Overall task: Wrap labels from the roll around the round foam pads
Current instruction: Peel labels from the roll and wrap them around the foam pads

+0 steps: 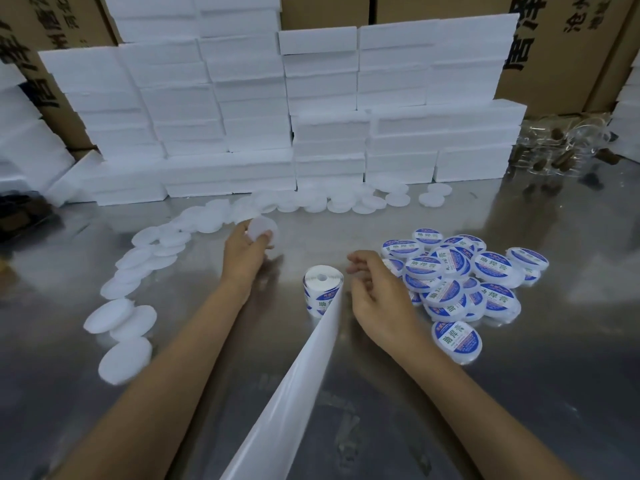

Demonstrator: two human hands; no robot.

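Left hand [246, 247]: grip closed on one bare foam pad [262, 231], pinched by the rim btwn thumb and fingers, held above the counter [519, 393], flat face roughly toward camera.
Right hand [372, 289]: holds nothing – fingers loosely curled, relaxed, hovering just right of the label roll [322, 289].
Label roll: stands on the counter btwn the two hands, core hole facing up and away; printed labels visible on its outer turn.
Backing strip [294, 386]: white liner runs from the roll's right side toward the camera, long axis near-to-far, passing btwn the forearms.
Key relation: roll lies just left of the right hand and below-right of the held pad – right hand is the nearer one; judged next move is to peel a label there and bring pad and label together.
Bare pads [135, 268]: a trail along the counter's left side, curving to the back.
Labelled pads [460, 282]: heap w/ blue-white labels, right of the right hand, touching or nearly so.
Foam blocks [287, 109]: white stacks at the back; cardboard cartons [554, 53] behind.
In the way: nothing btwn right hand and roll; the liner could snag a forearm.
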